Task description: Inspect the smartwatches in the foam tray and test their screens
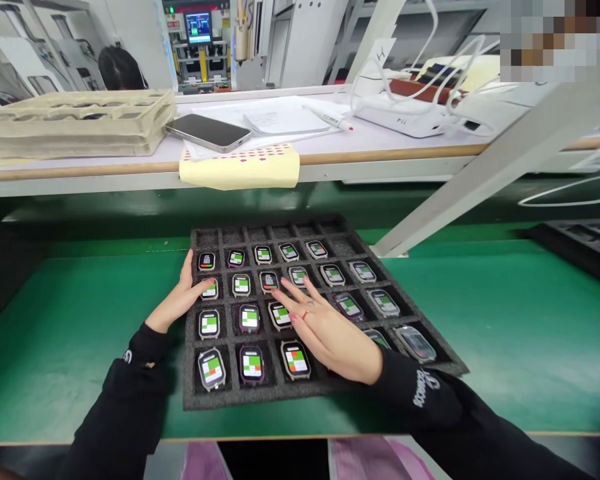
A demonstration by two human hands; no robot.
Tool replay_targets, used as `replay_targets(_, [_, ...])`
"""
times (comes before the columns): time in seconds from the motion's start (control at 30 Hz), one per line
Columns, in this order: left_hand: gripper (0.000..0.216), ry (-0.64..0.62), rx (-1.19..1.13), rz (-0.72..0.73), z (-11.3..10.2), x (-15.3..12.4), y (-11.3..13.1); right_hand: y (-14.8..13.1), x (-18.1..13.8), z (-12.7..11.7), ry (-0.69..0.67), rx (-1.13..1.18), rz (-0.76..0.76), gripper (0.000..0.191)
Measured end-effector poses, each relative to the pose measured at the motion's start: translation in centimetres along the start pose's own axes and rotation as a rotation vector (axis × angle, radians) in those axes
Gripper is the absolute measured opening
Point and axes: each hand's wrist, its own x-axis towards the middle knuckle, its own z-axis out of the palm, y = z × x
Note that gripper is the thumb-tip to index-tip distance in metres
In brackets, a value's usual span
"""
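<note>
A black foam tray (196, 393) with a grid of pockets lies on the green mat. Several small watch bodies with lit green, white and red screens (253, 364) sit in its pockets. My left hand (180, 297) rests on the tray's left edge, fingers open, thumb touching a watch in the second row. My right hand (325, 327) lies flat over the middle of the tray, fingers spread, fingertips on the watches in the second and third rows. It holds nothing.
A raised shelf behind carries stacked pulp trays (75, 123), a phone (207, 131), papers, a pen, a yellow sheet (240, 167) and a white power strip (405, 120) with cables. A diagonal metal strut (480, 173) crosses on the right. Another black tray (585, 243) sits at the far right.
</note>
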Motion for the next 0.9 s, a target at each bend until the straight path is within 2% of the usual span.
replay_targets(0.1, [0.102,0.002,-0.013,-0.015,0.1,0.0,0.3,1.2,0.3,0.5,0.035,-0.051,0.038,0.048])
replay_targets(0.23, [0.103,0.014,-0.019,-0.021,0.1,0.0,0.3,1.9,0.6,0.9,-0.052,-0.069,0.035,0.047])
replay_targets(0.33, [0.102,0.027,-0.017,-0.002,0.2,0.1,0.3,2.1,0.1,0.4,-0.021,-0.06,0.062,0.048])
replay_targets(0.43, [0.099,0.063,0.0,-0.008,0.3,0.0,0.6,2.5,-1.5,-0.5,0.065,-0.034,0.124,0.048])
replay_targets(0.6, [0.093,0.117,0.029,-0.043,0.8,-0.2,1.0,2.5,-6.2,-1.6,0.225,0.05,0.242,0.048])
replay_targets(0.83, [0.091,0.223,0.015,-0.09,1.0,0.1,0.6,2.8,-11.9,-1.2,0.616,-0.006,0.437,0.047])
replay_targets(0.9, [0.091,0.271,0.012,-0.098,1.0,0.4,0.6,3.2,-13.1,-0.8,0.681,-0.029,0.505,0.047])
